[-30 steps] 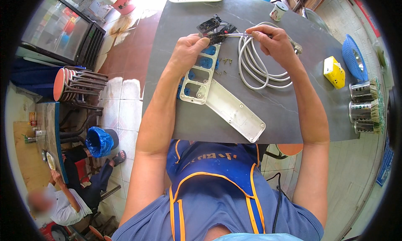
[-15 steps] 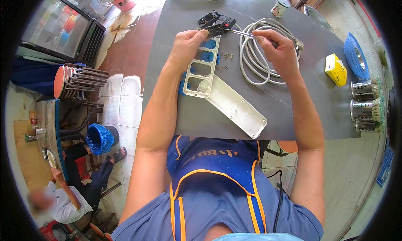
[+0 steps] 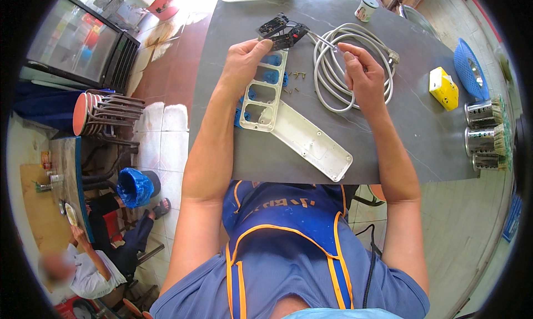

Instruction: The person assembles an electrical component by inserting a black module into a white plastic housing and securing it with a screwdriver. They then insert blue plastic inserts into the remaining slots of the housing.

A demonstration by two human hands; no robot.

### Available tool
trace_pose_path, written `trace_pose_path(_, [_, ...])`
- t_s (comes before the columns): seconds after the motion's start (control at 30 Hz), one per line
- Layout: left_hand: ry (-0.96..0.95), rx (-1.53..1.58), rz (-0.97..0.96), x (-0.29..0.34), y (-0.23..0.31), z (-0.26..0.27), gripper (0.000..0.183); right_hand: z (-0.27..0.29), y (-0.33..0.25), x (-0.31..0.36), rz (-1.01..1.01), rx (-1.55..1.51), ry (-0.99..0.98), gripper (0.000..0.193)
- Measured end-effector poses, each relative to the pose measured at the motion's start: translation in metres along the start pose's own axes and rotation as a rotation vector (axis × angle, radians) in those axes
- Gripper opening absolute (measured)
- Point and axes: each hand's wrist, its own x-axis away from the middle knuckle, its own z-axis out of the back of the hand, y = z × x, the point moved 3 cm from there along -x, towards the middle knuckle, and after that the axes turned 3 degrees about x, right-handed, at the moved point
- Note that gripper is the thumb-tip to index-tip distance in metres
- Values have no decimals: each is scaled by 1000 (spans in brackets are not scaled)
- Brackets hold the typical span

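Note:
In my left hand (image 3: pixel 248 58), thumb and fingers pinch a cluster of black power-strip socket modules (image 3: pixel 282 40) joined by wires, above the far end of the table. My right hand (image 3: pixel 363 72) grips a slim screwdriver (image 3: pixel 323 40); its metal shaft points left toward the modules, and its handle is mostly hidden by the fingers. Below the modules lies a white power-strip frame (image 3: pixel 259 109) with square openings, blue pieces (image 3: pixel 271 76) showing through and beside it. A long white cover (image 3: pixel 313 144) lies slantwise nearer me. Several small brass screws (image 3: pixel 297 75) are scattered right of the frame.
A coiled grey cable (image 3: pixel 327 91) with a plug lies under and around my right hand. Toward the right stand a yellow box (image 3: pixel 443 89), a blue basket (image 3: pixel 469 69) and metal holders (image 3: pixel 482 141). A white cup (image 3: pixel 366 9) stands far back. A person sits at another table, left.
The right hand's fingers have loosened and shifted slightly on the screwdriver, and its tip has moved up a little. My left hand keeps hold of the socket modules.

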Motion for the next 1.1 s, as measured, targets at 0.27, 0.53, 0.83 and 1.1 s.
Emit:
trace_pose_path(0.27, [86,-106,-186,-2,4,2,30,-15,0,8,78,-81,73,30])
trace_pose_path(0.53, [27,166,23,2,4,-1,30,-47,-7,-17,345,338,-7,34])
trace_pose_path(0.83, [-51,286,46,1,-2,-3,35,-73,-2,-38,485,632,-37,41])
trace_pose_path(1.1, [-117,344,64,0,-4,-4,40,-77,-1,-38,482,545,-40,40])
